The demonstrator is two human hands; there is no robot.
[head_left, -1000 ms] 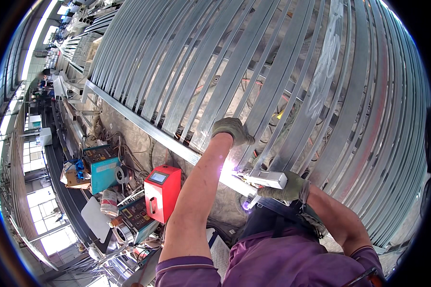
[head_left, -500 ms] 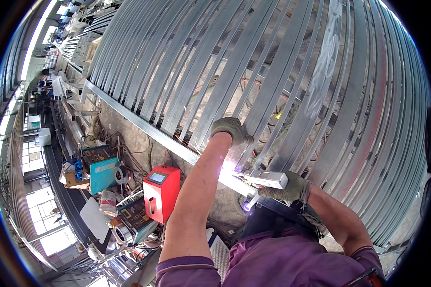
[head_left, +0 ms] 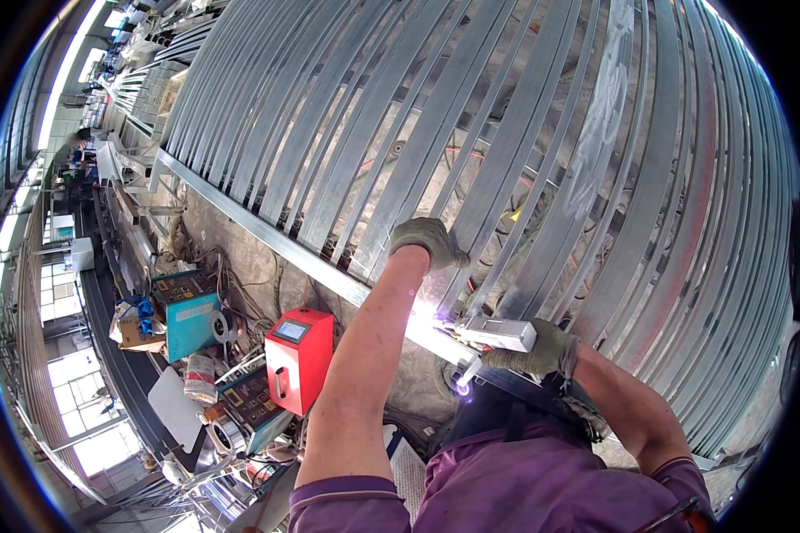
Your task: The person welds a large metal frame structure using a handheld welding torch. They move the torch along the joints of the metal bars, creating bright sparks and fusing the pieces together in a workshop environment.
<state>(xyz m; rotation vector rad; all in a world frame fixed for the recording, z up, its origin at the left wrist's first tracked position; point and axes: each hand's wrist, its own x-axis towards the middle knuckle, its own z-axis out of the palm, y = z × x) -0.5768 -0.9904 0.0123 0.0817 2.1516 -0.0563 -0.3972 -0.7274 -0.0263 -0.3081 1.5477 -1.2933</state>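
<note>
A stiff, likely heavy steel strip [head_left: 471, 191] is pressed flat under the left hand [head_left: 427, 242]; the welding torch [head_left: 496, 334] is gripped by the right hand [head_left: 535, 350], its bright arc just beside those fingers.

Change record: bright white-violet welding glare [head_left: 425, 322] beside the long grey steel rail [head_left: 267, 238], formerly under the gloved left hand [head_left: 428, 242], now sits lower; small yellow spark above gone.

Bright windows [head_left: 27, 258] line the workshop's left wall, daylight spilling onto the cluttered concrete floor [head_left: 240, 258] beside them, where a red machine [head_left: 298, 360] stands.
</note>
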